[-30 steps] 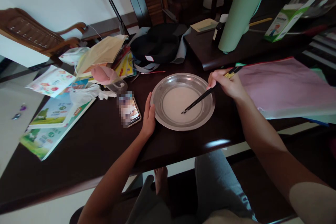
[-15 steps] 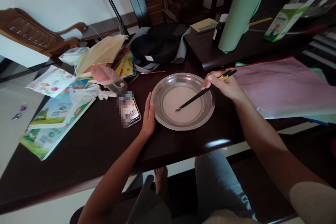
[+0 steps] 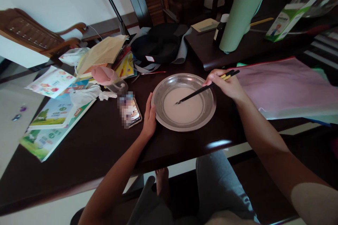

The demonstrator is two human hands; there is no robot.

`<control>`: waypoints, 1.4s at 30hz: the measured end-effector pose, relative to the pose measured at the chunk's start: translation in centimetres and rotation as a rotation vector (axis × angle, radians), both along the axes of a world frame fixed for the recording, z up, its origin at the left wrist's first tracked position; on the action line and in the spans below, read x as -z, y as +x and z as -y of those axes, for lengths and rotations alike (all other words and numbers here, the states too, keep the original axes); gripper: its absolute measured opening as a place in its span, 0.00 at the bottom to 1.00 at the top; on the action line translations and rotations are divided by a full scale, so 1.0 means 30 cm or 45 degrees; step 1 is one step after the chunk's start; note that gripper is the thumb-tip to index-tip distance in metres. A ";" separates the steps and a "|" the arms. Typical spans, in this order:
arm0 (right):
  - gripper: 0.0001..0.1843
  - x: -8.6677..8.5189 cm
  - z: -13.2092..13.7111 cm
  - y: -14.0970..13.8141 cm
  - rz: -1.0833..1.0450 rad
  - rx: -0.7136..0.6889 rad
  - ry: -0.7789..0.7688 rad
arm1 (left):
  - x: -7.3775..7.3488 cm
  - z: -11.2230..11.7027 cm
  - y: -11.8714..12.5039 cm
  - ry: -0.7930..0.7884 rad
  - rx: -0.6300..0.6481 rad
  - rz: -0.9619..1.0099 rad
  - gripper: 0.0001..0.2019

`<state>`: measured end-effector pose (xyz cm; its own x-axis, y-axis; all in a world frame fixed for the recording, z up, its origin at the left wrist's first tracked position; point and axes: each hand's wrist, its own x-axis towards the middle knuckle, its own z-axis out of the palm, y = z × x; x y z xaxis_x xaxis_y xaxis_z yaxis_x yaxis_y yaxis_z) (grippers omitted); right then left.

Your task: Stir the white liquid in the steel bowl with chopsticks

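A round metal dish (image 3: 185, 126) with whitish liquid (image 3: 185, 110) in it sits on the dark table. My left hand (image 3: 150, 119) lies along the dish's left rim, fingers stretched out and touching the metal. My right hand (image 3: 224, 82) is closed around a pair of black chopsticks (image 3: 196, 92) with gold bands, above the dish's right rim. They slant down to the left, and their tips meet the liquid left of its middle.
Left of the dish lie a phone (image 3: 130, 110), a pink-topped clear bottle (image 3: 108, 77), tissues and booklets (image 3: 52, 112). Behind it rests a black bag (image 3: 158, 45). To the right are a pink folder (image 3: 285, 88), a green roll (image 3: 241, 14) and a dark bottle (image 3: 221, 30).
The chopstick tips have shifted slightly left and toward the far side in the liquid, and my right hand has tilted a little. My left hand and the dish stay put.
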<state>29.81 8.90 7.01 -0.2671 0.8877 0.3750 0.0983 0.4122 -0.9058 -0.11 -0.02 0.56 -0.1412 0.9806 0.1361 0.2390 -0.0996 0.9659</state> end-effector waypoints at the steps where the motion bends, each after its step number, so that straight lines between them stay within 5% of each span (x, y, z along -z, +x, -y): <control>1: 0.22 0.003 -0.006 0.004 -0.035 0.060 0.012 | -0.002 0.000 0.001 0.000 -0.006 -0.010 0.31; 4: 0.25 0.012 -0.021 0.018 -0.128 0.141 0.022 | -0.004 0.001 0.003 0.002 -0.009 -0.015 0.31; 10: 0.21 0.004 0.001 0.005 0.004 -0.085 -0.008 | 0.005 -0.001 -0.002 -0.009 0.000 -0.001 0.30; 16: 0.23 0.011 -0.017 0.015 -0.130 0.109 0.036 | 0.001 0.001 -0.001 0.002 0.000 -0.003 0.30; 22: 0.21 0.004 0.004 -0.003 -0.007 -0.090 -0.033 | 0.005 0.001 -0.002 -0.002 0.009 0.001 0.29; 29: 0.24 0.012 -0.020 0.020 -0.169 0.112 0.039 | -0.004 -0.001 0.001 0.016 -0.004 -0.023 0.30; 35: 0.21 -0.002 0.008 -0.004 0.020 -0.089 -0.045 | 0.005 -0.003 -0.003 -0.003 0.010 0.020 0.30; 42: 0.25 0.009 -0.018 0.019 -0.153 0.104 0.029 | -0.001 -0.001 0.000 0.007 0.010 -0.016 0.30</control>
